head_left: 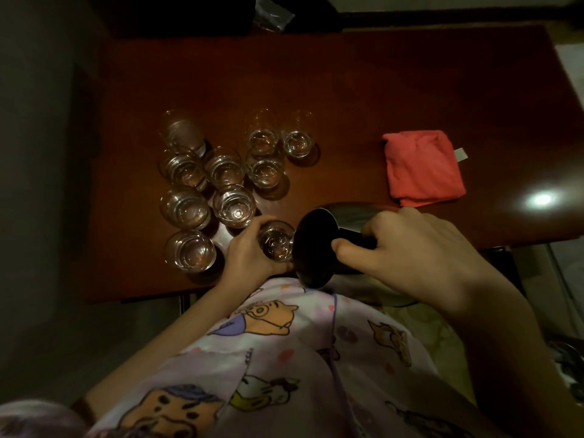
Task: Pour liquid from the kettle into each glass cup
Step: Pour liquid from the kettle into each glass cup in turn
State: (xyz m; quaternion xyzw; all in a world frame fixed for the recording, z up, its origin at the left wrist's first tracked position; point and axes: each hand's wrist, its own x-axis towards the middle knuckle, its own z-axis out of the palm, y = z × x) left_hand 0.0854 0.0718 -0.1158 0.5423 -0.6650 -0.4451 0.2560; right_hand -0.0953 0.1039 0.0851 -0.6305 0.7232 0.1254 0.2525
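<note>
Desk [347,90]: dark red-brown wood filling the upper and middle view, with a bright light glare at 3 o'clock.
Clothing [284,358]: pale lilac garment with cartoon prints, filling the 6 o'clock part of the view below the desk's near edge.
Kettle [316,248]: dark metal body, tipped over toward 9 o'clock, its round open mouth facing the held cup; it sits at the desk's near edge, just right of centre. Whether liquid is running out cannot be told in the dim light.
Cloth [423,167]: folded coral-red square with a small white tag, lying flat at 2 o'clock from the kettle, apart from it.
Right hand [410,248]: fingers curled tight round the kettle's dark handle, thumb underneath, holding the kettle in its tilt.
Left hand [249,248]: fingers wrapped round the side of the nearest glass, from its 9 o'clock side.
Held glass cup [276,241]: clear, upright, just beside the kettle's mouth at the desk's near edge; it seems to touch the rim.
Other glass cups [189,251]: nine clear cups standing upright in a loose cluster from 9 to 12 o'clock of the held cup, several just beside each other; the farthest pair [297,140] stands at 12 o'clock.
Bag [271,14]: crumpled shiny plastic at the far edge, 12 o'clock, mostly in shadow.
</note>
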